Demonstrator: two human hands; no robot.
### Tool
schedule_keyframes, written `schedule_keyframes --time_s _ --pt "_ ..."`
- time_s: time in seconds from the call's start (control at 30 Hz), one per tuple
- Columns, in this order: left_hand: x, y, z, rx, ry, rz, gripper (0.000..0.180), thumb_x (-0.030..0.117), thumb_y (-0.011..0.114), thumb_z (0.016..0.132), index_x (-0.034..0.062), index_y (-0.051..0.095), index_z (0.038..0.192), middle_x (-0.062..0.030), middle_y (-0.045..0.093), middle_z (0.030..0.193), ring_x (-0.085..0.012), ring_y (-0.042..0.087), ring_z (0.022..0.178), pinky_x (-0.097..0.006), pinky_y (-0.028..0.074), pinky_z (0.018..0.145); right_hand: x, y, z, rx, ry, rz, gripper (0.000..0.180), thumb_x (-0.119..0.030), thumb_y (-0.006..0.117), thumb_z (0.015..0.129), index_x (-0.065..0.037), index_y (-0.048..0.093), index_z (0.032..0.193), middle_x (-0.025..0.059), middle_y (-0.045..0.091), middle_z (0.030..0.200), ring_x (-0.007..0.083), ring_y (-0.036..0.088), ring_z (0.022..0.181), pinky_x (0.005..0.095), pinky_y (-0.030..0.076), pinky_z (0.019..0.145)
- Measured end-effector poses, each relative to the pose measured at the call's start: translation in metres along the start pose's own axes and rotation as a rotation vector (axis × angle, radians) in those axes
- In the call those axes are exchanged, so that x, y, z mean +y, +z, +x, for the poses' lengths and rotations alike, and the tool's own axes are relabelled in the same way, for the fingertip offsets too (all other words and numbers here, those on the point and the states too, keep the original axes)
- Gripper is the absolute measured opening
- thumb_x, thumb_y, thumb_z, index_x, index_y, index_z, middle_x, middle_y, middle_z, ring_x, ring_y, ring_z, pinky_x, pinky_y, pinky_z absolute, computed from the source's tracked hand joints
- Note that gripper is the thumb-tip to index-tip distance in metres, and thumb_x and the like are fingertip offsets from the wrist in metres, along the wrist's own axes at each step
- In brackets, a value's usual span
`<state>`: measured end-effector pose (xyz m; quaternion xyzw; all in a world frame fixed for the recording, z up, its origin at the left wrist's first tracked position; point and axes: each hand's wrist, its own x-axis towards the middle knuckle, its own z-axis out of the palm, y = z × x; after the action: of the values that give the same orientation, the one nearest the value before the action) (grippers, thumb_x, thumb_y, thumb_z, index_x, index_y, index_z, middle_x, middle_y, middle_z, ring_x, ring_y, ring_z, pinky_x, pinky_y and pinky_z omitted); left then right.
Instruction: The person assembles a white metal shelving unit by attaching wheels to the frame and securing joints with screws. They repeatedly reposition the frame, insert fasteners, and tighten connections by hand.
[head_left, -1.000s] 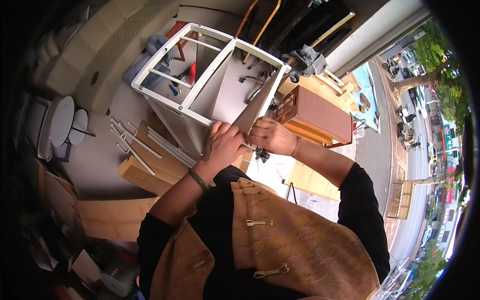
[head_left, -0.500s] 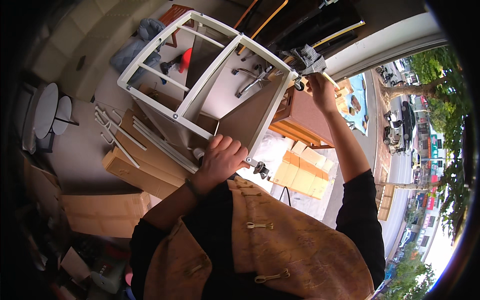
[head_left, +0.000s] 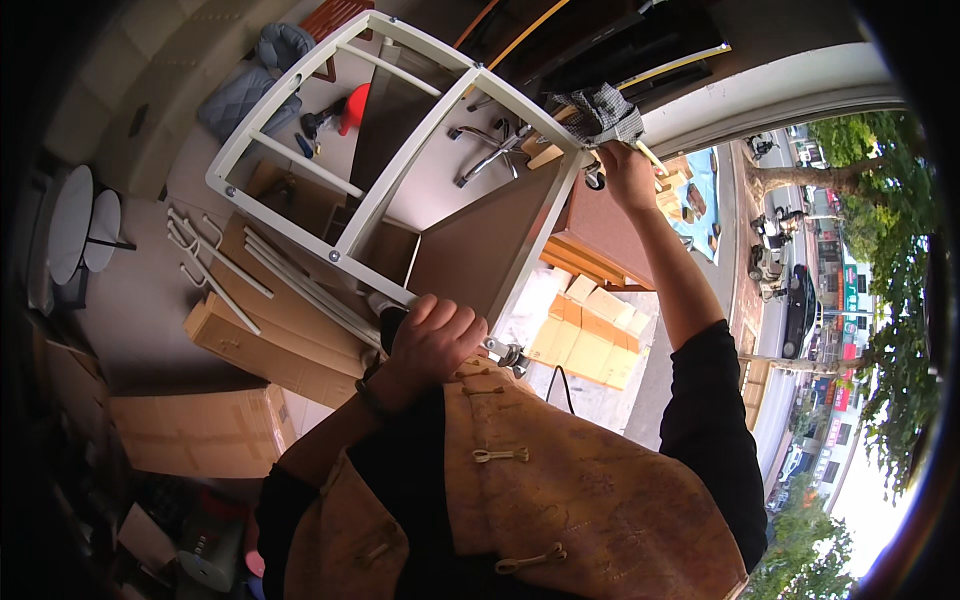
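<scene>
A white metal frame (head_left: 403, 162) with crossbars and brown side panels lies tilted in front of me. My left hand (head_left: 440, 338) is wrapped round its near rail, beside a dark caster (head_left: 514, 357). At the far right corner, next to another caster (head_left: 595, 180), my right hand (head_left: 630, 178) has its fingers curled in at the frame; their tips are partly hidden. A bunched black-and-white checked cloth (head_left: 606, 113) sits right against that corner, just beyond my right hand. Whether my fingers touch it, I cannot tell.
Bent white tubes (head_left: 222, 265) lie on flattened cardboard (head_left: 265, 335) at left, near a large carton (head_left: 200, 430). Beyond the frame are a chrome chair base (head_left: 490, 155) and a red object (head_left: 354, 108). A reddish-brown cabinet (head_left: 605, 235) stands at right, before the street.
The frame and both hands appear slightly further left in view, along with the whole scene. Both hands keep the same holds, and the checked cloth stays at the corner.
</scene>
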<state>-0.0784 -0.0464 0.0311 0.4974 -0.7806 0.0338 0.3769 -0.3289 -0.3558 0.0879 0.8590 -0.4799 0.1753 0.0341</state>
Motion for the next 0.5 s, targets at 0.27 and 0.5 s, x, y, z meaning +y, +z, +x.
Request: schedule_keyframes --time_s 0.27,0.5 --pt "0.0 -0.004 0.0 -0.004 -0.016 -0.02 0.014 0.025 0.062 0.079 0.0131 0.056 0.075 -0.0001 0.046 0.069 -0.0156 0.048 0.068 -0.031 0.04 0.074 -0.002 -0.005 0.008 -0.071 -0.056 -0.081 0.017 -0.021 0.061 0.092 -0.008 0.069 0.098 0.0176 0.069 0.09 0.039 0.065 0.082 0.0473 0.051 0.072" --pt "0.001 -0.002 0.0 0.002 -0.01 0.009 0.019 0.031 0.061 0.08 0.013 0.057 0.076 -0.0004 0.047 0.07 -0.0159 0.049 0.069 -0.031 0.041 0.076 0.008 -0.019 0.026 -0.067 -0.425 -0.226 0.01 -0.012 0.066 0.086 -0.012 0.07 0.095 0.0082 0.069 0.089 0.0291 0.065 0.088 0.039 0.053 0.076"
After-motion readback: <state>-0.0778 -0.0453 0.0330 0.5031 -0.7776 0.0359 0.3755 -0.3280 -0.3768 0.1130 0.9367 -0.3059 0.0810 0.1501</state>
